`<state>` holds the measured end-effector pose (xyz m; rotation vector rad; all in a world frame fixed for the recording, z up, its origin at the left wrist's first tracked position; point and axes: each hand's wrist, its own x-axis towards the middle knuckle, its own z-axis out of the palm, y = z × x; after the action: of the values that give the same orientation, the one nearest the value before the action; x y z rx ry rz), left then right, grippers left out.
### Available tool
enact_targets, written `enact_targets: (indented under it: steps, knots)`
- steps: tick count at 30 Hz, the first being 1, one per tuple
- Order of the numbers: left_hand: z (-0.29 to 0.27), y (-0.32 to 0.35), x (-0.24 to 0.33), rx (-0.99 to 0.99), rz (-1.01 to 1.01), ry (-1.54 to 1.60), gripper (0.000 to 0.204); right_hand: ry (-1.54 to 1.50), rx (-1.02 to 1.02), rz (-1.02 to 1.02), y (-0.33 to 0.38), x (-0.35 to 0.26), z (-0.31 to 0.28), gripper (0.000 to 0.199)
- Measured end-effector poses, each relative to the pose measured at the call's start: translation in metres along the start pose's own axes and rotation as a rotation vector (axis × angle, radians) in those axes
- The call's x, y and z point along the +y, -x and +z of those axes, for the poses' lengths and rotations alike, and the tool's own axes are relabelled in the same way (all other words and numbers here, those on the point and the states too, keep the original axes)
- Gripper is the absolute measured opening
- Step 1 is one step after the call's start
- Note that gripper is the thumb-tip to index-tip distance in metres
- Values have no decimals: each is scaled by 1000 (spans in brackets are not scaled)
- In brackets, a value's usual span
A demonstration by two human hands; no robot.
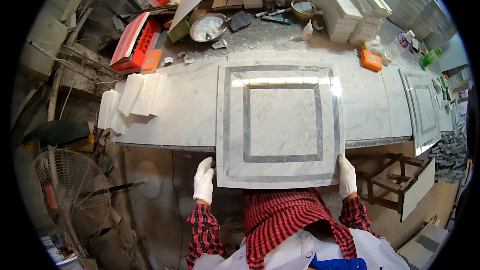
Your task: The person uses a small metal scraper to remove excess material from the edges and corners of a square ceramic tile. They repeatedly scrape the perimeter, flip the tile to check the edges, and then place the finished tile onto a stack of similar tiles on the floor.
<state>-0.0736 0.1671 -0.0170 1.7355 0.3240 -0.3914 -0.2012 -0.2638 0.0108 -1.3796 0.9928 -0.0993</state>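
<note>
Head view: a square marble panel (pixel 280 125) with two nested grey border bands lies on a grey-white stone workbench (pixel 185 110), its near edge overhanging the bench front toward 6 o'clock. Left hand (pixel 203 181), in a white glove, is closed around the panel's near left corner. Right hand (pixel 347 176), also gloved, is closed on the near right corner. Red plaid sleeves enter from the lower edge.

Bench surface: glossy, veined, dusted with chips toward 12 o'clock. At 9 o'clock of the panel, a loose fan of thin white tile strips (pixel 131 101) sits on the bench's left end. At 11 o'clock, a metal bowl (pixel 207 27) of white paste, near a red box (pixel 134 42). At 12 to 1 o'clock, stacks of white tiles (pixel 345 12). At 2 o'clock, a small orange block (pixel 371 60). At 3 o'clock, a second banded panel (pixel 422 110) lies flat.

Room: cluttered workshop. A caged floor fan (pixel 70 190) stands at 8 o'clock below the bench; a wooden frame (pixel 392 175) sits at 4 o'clock.
</note>
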Motion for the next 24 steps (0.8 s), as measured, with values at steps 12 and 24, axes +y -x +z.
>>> enact_targets:
  steps: [12, 24]
  knots:
    - [41, -30, 41, -69, -328, -7, 76, 502, 209, -256, -7, 13, 3, 50]
    - [30, -41, 31, -129, -183, -292, 76, 600, 253, -293, 5, 19, 0, 52]
